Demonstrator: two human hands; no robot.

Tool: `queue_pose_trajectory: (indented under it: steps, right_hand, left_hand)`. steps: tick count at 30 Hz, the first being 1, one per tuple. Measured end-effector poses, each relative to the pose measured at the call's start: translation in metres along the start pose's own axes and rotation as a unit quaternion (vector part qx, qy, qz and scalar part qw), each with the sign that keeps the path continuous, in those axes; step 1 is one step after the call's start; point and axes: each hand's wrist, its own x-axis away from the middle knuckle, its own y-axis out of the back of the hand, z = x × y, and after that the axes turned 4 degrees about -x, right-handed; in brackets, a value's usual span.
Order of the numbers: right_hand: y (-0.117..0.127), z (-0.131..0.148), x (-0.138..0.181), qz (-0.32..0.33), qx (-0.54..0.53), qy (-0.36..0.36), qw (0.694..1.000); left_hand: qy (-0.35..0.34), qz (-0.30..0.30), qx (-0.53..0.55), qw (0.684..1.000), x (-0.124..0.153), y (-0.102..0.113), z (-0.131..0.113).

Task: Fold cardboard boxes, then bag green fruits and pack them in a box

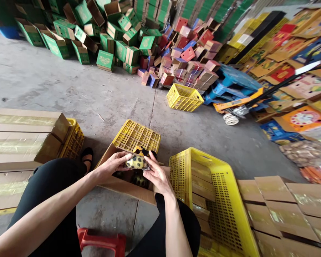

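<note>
My left hand (115, 161) pinches the left end of a pale yellow item with black spots (136, 162); its kind cannot be made out. On its right end are the curled fingers of my right hand (158, 174). A yellow-and-black piece (141, 150) shows just behind the item, partly covered by my fingers. Both hands are above an open cardboard box (128, 189) between my knees. More dark, spotted items (139, 178) lie inside it, half in shadow. Behind the box is a yellow crate with a grid-like surface (137, 134).
A large yellow crate (224, 185) to my right holds cardboard boxes. Taped cartons (24, 139) are stacked at left, more (289, 203) at far right. A red stool (101, 239) is below me. Ahead are a small yellow crate (184, 98), a pallet jack (240, 105) and heaped green boxes (105, 60).
</note>
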Motion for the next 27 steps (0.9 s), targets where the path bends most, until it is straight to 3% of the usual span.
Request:
queue_pose_trajectory:
  steps: [10, 21, 27]
  right_hand:
    - [-0.0025, -0.0020, -0.0021, -0.056, -0.028, -0.015, 0.998]
    - [0.0032, -0.0088, -0.0034, -0.098, 0.007, 0.002, 0.995]
    - [0.0066, -0.0096, -0.0039, -0.085, 0.003, 0.009, 0.996]
  left_hand:
    - [0.027, 0.014, -0.003, 1.000, 0.0062, -0.0048, -0.0032]
    - [-0.004, 0.000, -0.046, 0.999, 0.0058, -0.0031, -0.0071]
    - [-0.003, 0.008, -0.026, 1.000, 0.0050, -0.0002, -0.0029]
